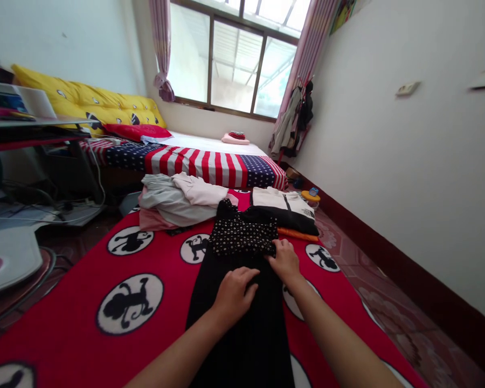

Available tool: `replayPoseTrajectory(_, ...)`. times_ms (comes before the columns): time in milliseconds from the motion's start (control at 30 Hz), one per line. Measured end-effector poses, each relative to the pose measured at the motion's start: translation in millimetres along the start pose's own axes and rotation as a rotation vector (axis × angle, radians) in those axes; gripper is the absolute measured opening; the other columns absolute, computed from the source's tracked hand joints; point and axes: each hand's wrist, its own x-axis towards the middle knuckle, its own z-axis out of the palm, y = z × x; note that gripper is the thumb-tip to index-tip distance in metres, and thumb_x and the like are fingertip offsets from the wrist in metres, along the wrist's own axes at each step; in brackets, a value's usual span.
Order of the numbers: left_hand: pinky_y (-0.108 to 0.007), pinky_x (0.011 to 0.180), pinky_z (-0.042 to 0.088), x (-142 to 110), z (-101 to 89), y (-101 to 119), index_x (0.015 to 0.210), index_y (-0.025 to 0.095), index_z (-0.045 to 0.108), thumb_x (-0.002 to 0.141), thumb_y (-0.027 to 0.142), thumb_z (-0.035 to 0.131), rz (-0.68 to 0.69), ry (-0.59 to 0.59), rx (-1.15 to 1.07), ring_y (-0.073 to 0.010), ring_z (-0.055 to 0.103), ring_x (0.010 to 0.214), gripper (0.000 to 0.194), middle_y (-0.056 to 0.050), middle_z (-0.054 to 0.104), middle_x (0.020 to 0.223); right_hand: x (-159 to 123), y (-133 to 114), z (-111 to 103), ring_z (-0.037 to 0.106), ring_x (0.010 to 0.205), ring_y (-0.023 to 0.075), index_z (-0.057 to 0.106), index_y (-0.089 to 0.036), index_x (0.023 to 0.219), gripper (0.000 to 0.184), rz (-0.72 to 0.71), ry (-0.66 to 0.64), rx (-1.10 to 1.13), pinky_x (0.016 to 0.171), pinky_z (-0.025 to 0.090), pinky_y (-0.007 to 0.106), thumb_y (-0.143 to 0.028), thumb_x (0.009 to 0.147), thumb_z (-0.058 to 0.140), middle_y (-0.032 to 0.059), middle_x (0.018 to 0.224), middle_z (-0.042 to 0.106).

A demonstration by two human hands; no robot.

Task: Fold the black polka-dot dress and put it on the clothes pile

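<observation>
the left hand [234, 295] lies flat and open on a black garment [242, 345]; the right hand [285, 262], fingers spread, presses beside dotted cloth [242, 235] on a red rug [64, 302].

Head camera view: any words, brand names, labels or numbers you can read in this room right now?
"THE NORTH FACE", probably: small logo on the black-and-white jacket; barely legible.
Poster high on the right wall: too blurred to read.
Small blue gadget: nothing legible.
</observation>
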Motion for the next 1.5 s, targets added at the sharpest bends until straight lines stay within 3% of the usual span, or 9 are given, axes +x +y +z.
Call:
replayPoseTrajectory(167,-0.045,0.110,0.033,34,-29.3,-25,0.133,0.026,0.051,0.078,0.016,0.055,-0.080,0.269,0.249,-0.0277,0.037,0.133,0.055,-0.007,0.044,0.142,8,-8,2,0.051,0.101,0.0271,0.057,-0.017,0.116,0.039,-0.058,-0.019,-0.085,0.080,0.042,0.034,-0.023,0.078,0.060,0.0119,0.108,0.057)
replayPoseTrajectory(300,-0.058,0.108,0.031,66,-43.2,-52,0.138,0.026,0.046,0.069,0.007,0.054,-0.180,0.043,0.416,-0.0365,0.026,0.139,0.072,-0.011,0.038,0.147,7,-6,8,0.051,0.103,0.0267,0.057,-0.014,0.119,0.042,-0.029,-0.021,-0.032,0.084,0.041,0.033,-0.015,0.077,0.055,0.0124,0.109,0.058)
replayPoseTrajectory(533,-0.045,0.093,0.048,83,-47.9,-77,0.135,0.028,0.050,0.072,0.005,0.050,-0.106,-0.134,0.518,-0.0340,0.046,0.127,0.068,-0.010,0.051,0.139,5,-1,12,0.052,0.103,0.0272,0.059,-0.013,0.122,0.045,-0.046,-0.026,-0.007,0.088,0.041,0.033,-0.014,0.078,0.053,0.0134,0.108,0.061)
replayPoseTrajectory(700,-0.039,0.083,0.051,109,-79.6,-67,0.117,0.029,0.065,0.076,0.007,0.046,-0.083,-0.103,0.545,-0.0276,0.067,0.093,0.050,-0.009,0.071,0.102,9,8,10,0.059,0.095,0.0224,0.070,-0.019,0.104,0.027,0.009,-0.015,0.176,0.081,0.043,0.030,-0.024,0.084,0.051,0.0079,0.102,0.066)
replayPoseTrajectory(967,-0.030,0.088,0.048,163,-127.7,-18,0.104,0.017,0.070,0.076,0.004,0.042,0.161,0.254,0.196,-0.0194,0.064,0.093,0.041,-0.006,0.071,0.099,24,-14,-9,0.061,0.092,0.0227,0.070,-0.016,0.098,0.034,-0.016,0.220,0.573,0.081,0.046,0.033,-0.042,0.085,0.051,0.0096,0.099,0.067)
replayPoseTrajectory(1167,-0.031,0.094,0.046,158,-143.8,-31,0.098,0.016,0.069,0.068,0.001,0.040,0.265,0.296,0.162,-0.0176,0.061,0.099,0.045,-0.005,0.069,0.103,14,-46,-5,0.063,0.092,0.0212,0.068,-0.019,0.101,0.030,-0.210,-0.037,0.802,0.083,0.049,0.033,-0.038,0.080,0.059,0.0063,0.100,0.070)
replayPoseTrajectory(1267,-0.033,0.094,0.047,148,-150.3,-51,0.095,0.016,0.070,0.065,0.002,0.039,0.241,0.297,0.184,-0.0187,0.061,0.098,0.045,-0.005,0.069,0.101,10,-46,4,0.061,0.106,0.0202,0.067,-0.020,0.108,0.032,-0.183,0.062,0.844,0.096,0.046,0.036,-0.031,0.086,0.047,0.0066,0.113,0.068)
replayPoseTrajectory(1367,-0.033,0.095,0.047,137,-153.6,-68,0.093,0.018,0.070,0.064,0.003,0.038,0.208,0.309,0.187,-0.0198,0.061,0.098,0.045,-0.005,0.069,0.099,8,-44,18,0.048,0.127,0.0216,0.058,-0.018,0.127,0.043,-0.105,0.130,0.673,0.108,0.035,0.042,-0.029,0.090,0.039,0.0096,0.134,0.056)
replayPoseTrajectory(1500,-0.033,0.097,0.046,128,-149.0,-75,0.093,0.017,0.070,0.063,0.004,0.038,0.180,0.308,0.165,-0.0205,0.061,0.100,0.045,-0.006,0.069,0.101,3,-51,35,0.016,0.144,0.0268,0.040,-0.020,0.142,0.057,-0.234,-0.142,0.322,0.113,0.017,0.054,-0.038,0.089,0.047,0.0094,0.154,0.027)
